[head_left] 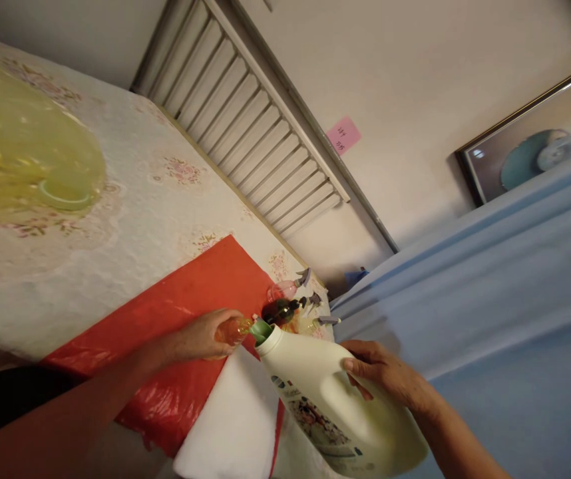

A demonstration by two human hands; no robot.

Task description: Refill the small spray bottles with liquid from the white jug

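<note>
My left hand (210,334) is wrapped around a small clear bottle (237,330) with orange liquid in it. A large cream-coloured detergent jug (310,369), tilted in this slanted view, has my right hand (382,372) closed on its handle. The green spout (261,330) in the jug's mouth meets the neck of the small bottle; whether liquid is flowing cannot be made out. Beneath both hands lies a red plastic sheet (190,299), with a folded white cloth (238,419) partly on it beside the jug.
Just past the spout stand a pink spray bottle (283,290), a dark bottle (278,311) and a yellowish spray bottle (308,324). A yellow translucent bag (30,146) lies on the flowered tablecloth (130,233). Behind are a radiator (245,100) and blue fabric (490,286).
</note>
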